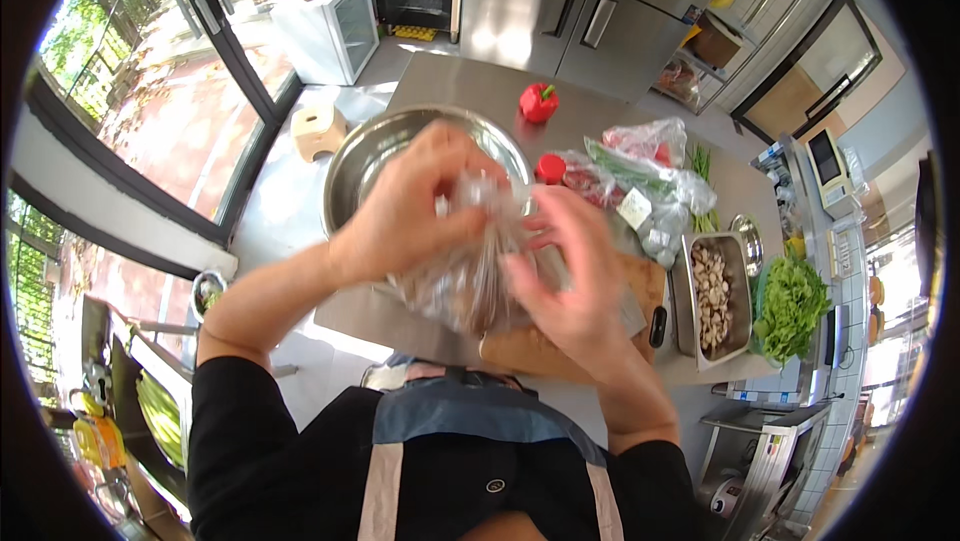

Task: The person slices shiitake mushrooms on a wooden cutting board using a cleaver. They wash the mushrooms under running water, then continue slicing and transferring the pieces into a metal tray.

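Observation:
A clear plastic bag (465, 293) with brownish contents hangs in front of me, over the near edge of the steel table and the rim of a large steel bowl (336, 166). My left hand (416, 203) grips the gathered neck of the bag between thumb and fingers, blurred by motion. My right hand (574, 271) is at the bag's right side, its fingers curved and spread; whether it pinches the plastic is not plain. Below my right hand lies a wooden cutting board (540, 353), with a knife whose black handle (658, 327) points away at the right.
On the steel table (442, 79) stand a red bell pepper (538, 102), bagged vegetables (652, 181), green stalks (701, 188), a steel pan of cut mushrooms (711, 301) and leafy lettuce (791, 308). A beige stool (319, 132) stands left of the table.

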{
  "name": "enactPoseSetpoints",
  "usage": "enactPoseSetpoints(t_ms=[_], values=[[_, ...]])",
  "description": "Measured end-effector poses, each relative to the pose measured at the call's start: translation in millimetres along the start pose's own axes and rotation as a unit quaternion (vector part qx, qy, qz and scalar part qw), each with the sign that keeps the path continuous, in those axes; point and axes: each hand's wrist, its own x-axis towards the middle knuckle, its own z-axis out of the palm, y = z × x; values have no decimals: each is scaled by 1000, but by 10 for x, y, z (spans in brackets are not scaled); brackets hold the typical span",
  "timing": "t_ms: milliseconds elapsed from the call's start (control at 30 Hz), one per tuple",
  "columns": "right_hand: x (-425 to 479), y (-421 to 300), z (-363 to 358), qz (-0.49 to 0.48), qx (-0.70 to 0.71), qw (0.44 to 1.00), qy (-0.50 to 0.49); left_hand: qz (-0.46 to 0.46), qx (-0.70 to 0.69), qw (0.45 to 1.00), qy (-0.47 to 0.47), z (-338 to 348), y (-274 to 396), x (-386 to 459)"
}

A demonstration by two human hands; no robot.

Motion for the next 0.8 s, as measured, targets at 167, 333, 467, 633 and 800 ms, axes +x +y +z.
enactPoseSetpoints(t_ms=[167,333,467,633,800], values=[[-870,-40,78,89,64,987,-119,-254,-251,931,78,705,425,-1186],[-1553,165,269,50,49,989,-131,-353,-208,899,155,1098,242,-1889],[-1760,153,246,-32,-67,988,-137,-292,23,947,129,1261,192,-2048],[-1770,146,283,-122,-93,978,-141,-84,300,943,118,1303,47,-2090],[-1643,136,432,-52,-22,991,-119,-220,187,952,97,1053,-179,-2171]])
